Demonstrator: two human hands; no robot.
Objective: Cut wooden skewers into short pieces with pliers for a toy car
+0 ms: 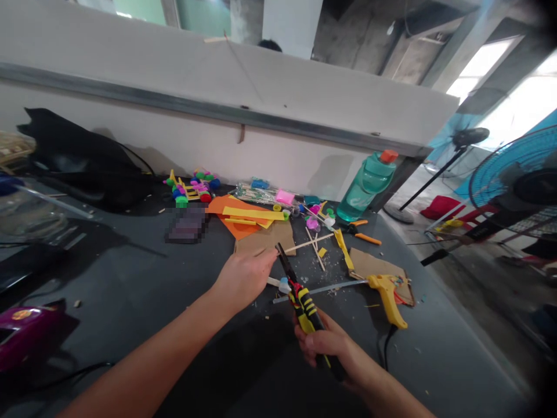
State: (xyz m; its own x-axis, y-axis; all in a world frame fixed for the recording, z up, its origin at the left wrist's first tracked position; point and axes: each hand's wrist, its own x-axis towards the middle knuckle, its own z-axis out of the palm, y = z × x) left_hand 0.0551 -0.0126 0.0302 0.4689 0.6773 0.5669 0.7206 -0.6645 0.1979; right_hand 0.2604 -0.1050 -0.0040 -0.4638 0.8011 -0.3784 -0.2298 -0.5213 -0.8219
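Right hand: my fingers and thumb are wrapped firmly round the handles of the pliers. The pliers are above the near part of the table, slanting up and to the left, with the tip just beside my left fingertips. How far apart the jaws stand cannot be determined.

Left hand: my fingers are drawn together in a pinching pose at the pliers' tip. Whether they grasp anything cannot be told; the fingertips hide it. A thin stick runs rightward from near that tip and crosses a second stick.

Close to the hands: a white piece with a pale cap lies between my left hand and the pliers. A glue stick extends leftward from the yellow glue gun, which lies on its side to the right of the pliers, partly over a cardboard piece. A yellow strip lies at that cardboard's left end, and small scraps are scattered nearby.

Beyond the hands: an orange sheet and yellow strips overlap a second cardboard. A green bottle with a red cap stands near the wall, tilted in this view, and an orange-handled tool lies in front of it
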